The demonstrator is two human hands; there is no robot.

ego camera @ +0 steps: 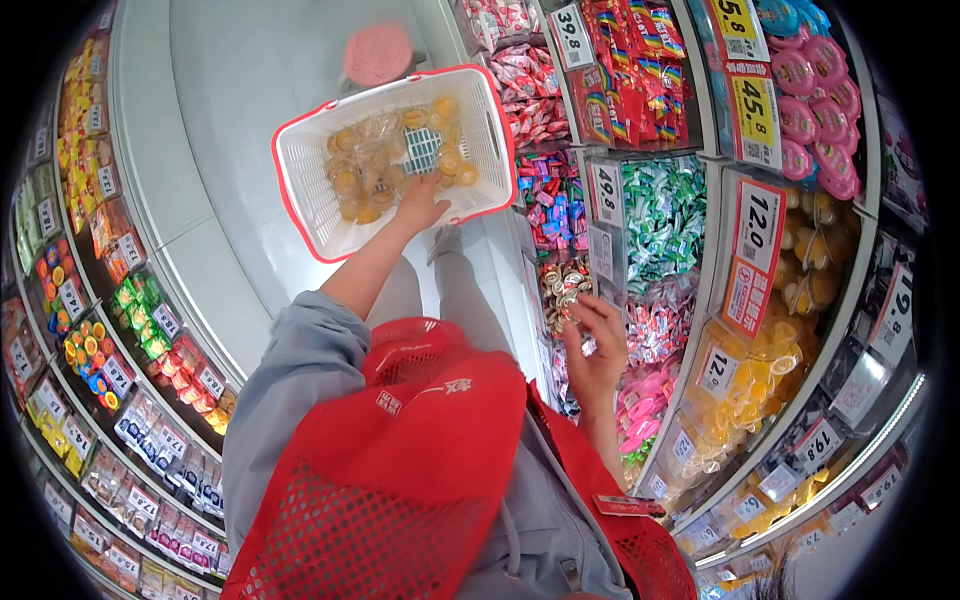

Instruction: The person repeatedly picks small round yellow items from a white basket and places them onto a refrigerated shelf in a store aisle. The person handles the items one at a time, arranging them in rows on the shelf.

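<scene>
A white plastic shopping basket with a red rim sits before me, tilted in the view. Several clear-wrapped cups of yellow-orange jelly lie inside, with part of the basket's slotted bottom showing between them. My left hand reaches over the near rim, its fingertips among the cups; whether it grips one is hidden. To the right, my right hand is raised in front of the candy bins, thumb and fingers apart, with nothing seen in it. Nearest its fingertips are round wrapped candies.
On the right, tiered bins hold green-wrapped candies, red packets, pink containers and yellow jelly cups. Price cards line the shelf edges. Candy shelves curve along the left. A pink round stool stands beyond the basket.
</scene>
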